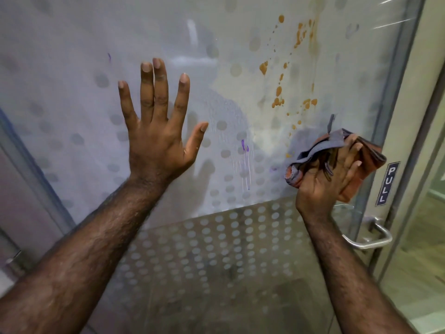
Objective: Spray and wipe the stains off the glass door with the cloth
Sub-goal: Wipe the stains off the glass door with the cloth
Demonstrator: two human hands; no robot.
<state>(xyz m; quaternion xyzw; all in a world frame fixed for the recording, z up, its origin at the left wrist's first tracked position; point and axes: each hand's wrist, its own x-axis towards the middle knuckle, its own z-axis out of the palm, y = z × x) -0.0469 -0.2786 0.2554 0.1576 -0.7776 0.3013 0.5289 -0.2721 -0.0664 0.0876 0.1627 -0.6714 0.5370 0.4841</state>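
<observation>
The frosted, dotted glass door point(72, 75) carries orange splatter stains point(279, 92) upper right and purple runs point(245, 160) lower centre. A bunched grey-and-orange cloth point(337, 160) is pressed against it near the right edge

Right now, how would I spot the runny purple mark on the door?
Find the frosted glass door with grey dots. Look between the flat left hand and the right hand bunching the grey-and-orange cloth. The purple mark drips thin streaks downward, unlike the orange splatters higher up.

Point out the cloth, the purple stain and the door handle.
cloth point(310, 153): head view, grey fold above the fingers.
purple stain point(244, 145): head view, the dark mark above its drips.
door handle point(370, 242): head view, the lever's bar.
</observation>
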